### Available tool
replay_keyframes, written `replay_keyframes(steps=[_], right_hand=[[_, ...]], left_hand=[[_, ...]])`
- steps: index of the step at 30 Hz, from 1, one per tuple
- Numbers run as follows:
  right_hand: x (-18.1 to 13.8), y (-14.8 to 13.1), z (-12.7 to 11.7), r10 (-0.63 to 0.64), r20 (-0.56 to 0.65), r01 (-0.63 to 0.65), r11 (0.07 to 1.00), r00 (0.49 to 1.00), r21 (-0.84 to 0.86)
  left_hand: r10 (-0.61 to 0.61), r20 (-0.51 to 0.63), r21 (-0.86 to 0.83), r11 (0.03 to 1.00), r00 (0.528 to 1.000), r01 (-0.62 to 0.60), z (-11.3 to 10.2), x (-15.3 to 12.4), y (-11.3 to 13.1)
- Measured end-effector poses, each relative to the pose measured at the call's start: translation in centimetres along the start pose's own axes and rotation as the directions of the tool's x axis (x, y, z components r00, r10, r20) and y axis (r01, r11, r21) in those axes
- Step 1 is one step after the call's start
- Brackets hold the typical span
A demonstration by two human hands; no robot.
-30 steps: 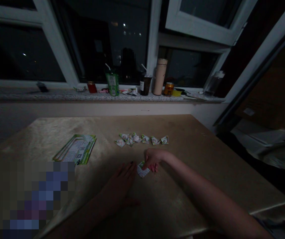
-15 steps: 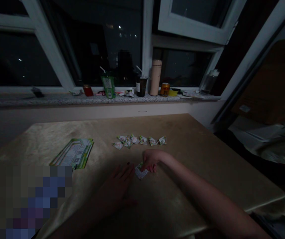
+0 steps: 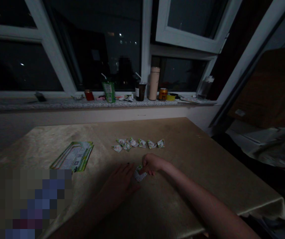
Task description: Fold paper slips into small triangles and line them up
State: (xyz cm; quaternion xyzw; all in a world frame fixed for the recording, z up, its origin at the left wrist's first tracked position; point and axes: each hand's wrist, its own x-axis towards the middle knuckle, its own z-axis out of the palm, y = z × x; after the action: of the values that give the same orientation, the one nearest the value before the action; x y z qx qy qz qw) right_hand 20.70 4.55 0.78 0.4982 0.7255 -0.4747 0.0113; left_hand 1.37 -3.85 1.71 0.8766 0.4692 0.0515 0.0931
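Observation:
A small folded piece of printed green-and-white paper (image 3: 140,177) lies on the gold-beige tablecloth (image 3: 194,159). My left hand (image 3: 120,181) rests flat just left of it, fingers stretched out, the tips at the paper's left edge. From the right, my right hand (image 3: 152,163) presses one finger down on the paper, its other fingers curled in. Part of the paper is covered by that hand. Beyond both hands, several similar folded paper pieces (image 3: 142,143) form a loose row, bunched at the left end.
To the left lies a stack of flat green-and-white printed sheets (image 3: 76,156). On the windowsill (image 3: 122,103) stand a green cup (image 3: 109,91), a dark cup (image 3: 140,92), a pink flask (image 3: 154,83), a red jar (image 3: 89,95) and an orange can (image 3: 162,94). The lower left is blurred out.
The view has tilted up slightly. My left thumb has moved up toward the paper, and the paper has turned a little under my right finger. The row of folded pieces stays put.

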Motion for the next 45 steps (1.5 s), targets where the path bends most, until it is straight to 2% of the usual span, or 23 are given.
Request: replay_keyframes(steps=[2, 4, 6, 11, 20, 25, 35, 40, 45], right_hand=[[0.2, 0.5, 0.0, -0.041, 0.005, 0.041, 0.999, 0.999, 0.011], [0.4, 0.9, 0.0, -0.076, 0.004, 0.076, 0.997, 0.997, 0.02], [0.6, 1.4, 0.1, -0.095, 0.006, 0.095, 0.995, 0.995, 0.026], [0.3, 2.4, 0.8, -0.152, -0.115, 0.158, 0.986, 0.982, 0.044], [-0.5, 2.3, 1.9, -0.189, -0.403, 0.199, 0.98, 0.896, -0.019], [-0.6, 1.6, 2.4, -0.215, -0.498, 0.188, 0.977, 0.84, -0.104], [-1.7, 0.5, 3.1, -0.298, -0.509, 0.176, 0.945, 0.808, -0.274], [-2.3, -0.9, 4.1, -0.339, -0.5, 0.068, 0.872, 0.797, -0.485], [-1.7, -2.0, 5.3, -0.285, -0.523, -0.067, 0.829, 0.803, -0.555]], left_hand=[[-0.026, -0.067, -0.067, 0.998, 0.997, 0.021, -0.1, 1.0, -0.4], [-0.14, -0.076, -0.16, 0.979, 0.987, 0.126, 0.1, 2.0, -0.7], [-0.214, -0.086, -0.175, 0.965, 0.973, 0.196, 0.6, 2.8, -1.0], [-0.29, -0.106, -0.206, 0.942, 0.951, 0.265, 2.0, 3.5, -1.6], [-0.288, -0.147, -0.219, 0.942, 0.946, 0.253, 2.6, 3.1, -1.6], [-0.265, -0.155, -0.228, 0.947, 0.952, 0.226, 2.2, 2.9, -1.3], [-0.209, -0.165, -0.317, 0.937, 0.964, 0.149, 2.1, 2.2, -1.5], [-0.192, -0.155, -0.392, 0.912, 0.969, 0.119, 2.0, 2.0, -2.4], [-0.199, -0.153, -0.458, 0.882, 0.968, 0.109, 2.0, 2.3, -2.9]])
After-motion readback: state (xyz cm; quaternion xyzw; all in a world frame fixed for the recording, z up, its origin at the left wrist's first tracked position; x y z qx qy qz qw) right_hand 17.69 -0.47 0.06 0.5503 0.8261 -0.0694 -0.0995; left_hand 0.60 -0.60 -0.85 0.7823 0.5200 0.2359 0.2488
